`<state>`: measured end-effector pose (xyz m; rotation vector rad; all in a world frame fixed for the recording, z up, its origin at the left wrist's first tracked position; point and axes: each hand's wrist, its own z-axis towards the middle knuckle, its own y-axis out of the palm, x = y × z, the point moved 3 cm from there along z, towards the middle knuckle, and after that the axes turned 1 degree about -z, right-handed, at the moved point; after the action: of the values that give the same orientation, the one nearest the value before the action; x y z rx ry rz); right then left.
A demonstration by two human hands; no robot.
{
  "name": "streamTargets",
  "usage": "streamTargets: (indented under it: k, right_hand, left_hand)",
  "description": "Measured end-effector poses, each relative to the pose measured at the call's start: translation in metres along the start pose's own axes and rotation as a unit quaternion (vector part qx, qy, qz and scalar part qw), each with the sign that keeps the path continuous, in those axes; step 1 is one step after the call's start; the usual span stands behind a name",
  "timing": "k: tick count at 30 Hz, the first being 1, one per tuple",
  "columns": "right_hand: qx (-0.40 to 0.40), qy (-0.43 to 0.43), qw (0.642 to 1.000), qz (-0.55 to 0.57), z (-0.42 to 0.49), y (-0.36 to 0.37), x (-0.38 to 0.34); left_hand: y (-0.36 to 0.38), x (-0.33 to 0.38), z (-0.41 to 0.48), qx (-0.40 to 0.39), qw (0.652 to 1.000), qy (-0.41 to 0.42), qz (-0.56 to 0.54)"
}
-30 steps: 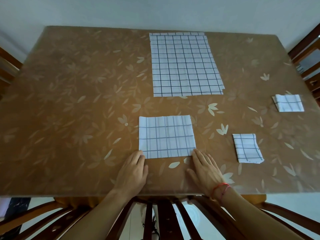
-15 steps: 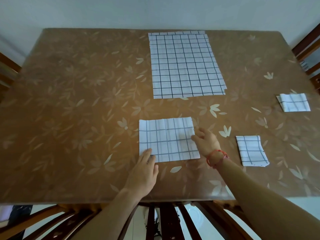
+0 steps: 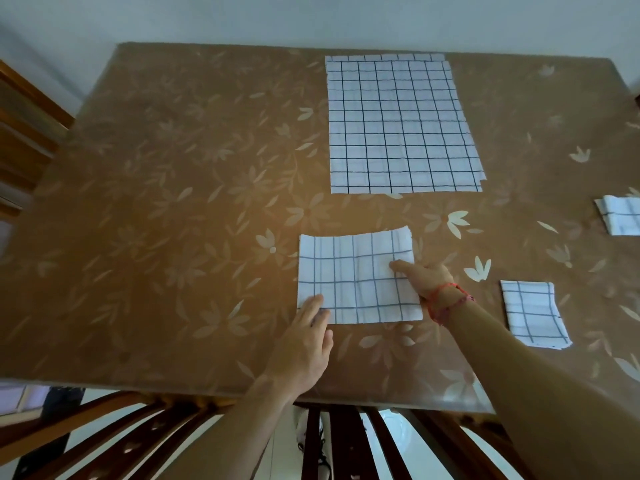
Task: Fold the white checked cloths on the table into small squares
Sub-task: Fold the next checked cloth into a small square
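**Half-folded cloth (image 3: 356, 277) at risk of a crooked fold**

I see the cloth lying as a flat rectangle near the front of the table (image 3: 173, 202), straight ahead of me. My left hand (image 3: 304, 344) is flat, fingers straight, with its tips pressing the near left corner. My right hand (image 3: 420, 277) lies across the right edge with a finger stretched onto the fabric. I cannot tell whether the thumb has the edge pinched underneath.

I judge the next step is carrying that right edge over to the left. If only the top layer lifts, the layers will slide apart and the square will come out uneven. If the left fingertips ease off, the whole cloth may drag across the smooth tabletop.

One finished square (image 3: 531, 313) lies to the right and another (image 3: 621, 220) at the picture's right border. The unfolded cloths (image 3: 401, 126) lie farther back, well apart.
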<state>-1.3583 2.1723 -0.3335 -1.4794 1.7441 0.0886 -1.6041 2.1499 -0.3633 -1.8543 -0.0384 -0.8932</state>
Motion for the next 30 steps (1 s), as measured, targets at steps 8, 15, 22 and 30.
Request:
streamTargets:
  k: [8,15,22,30]
  right_hand:
    - [0.014,-0.061,0.997,-0.045,-0.004,-0.005,0.003]
    - [0.063,-0.032,0.995,0.064,-0.022,-0.009,0.026]
    - [0.064,0.086,0.965,0.24,-0.053,0.006,0.07]
    - [-0.019,0.11,0.931,0.348,-0.079,0.028,0.087]
  left_hand:
    - [-0.001,-0.003,-0.002,0.004,1.0,0.007,-0.004]
    - [-0.001,0.007,-0.008,0.047,0.998,0.042,0.019]
    - [0.005,0.023,0.0,0.084,0.992,0.065,0.07]
    - [0.021,0.027,-0.012,0.096,0.985,0.036,0.141]
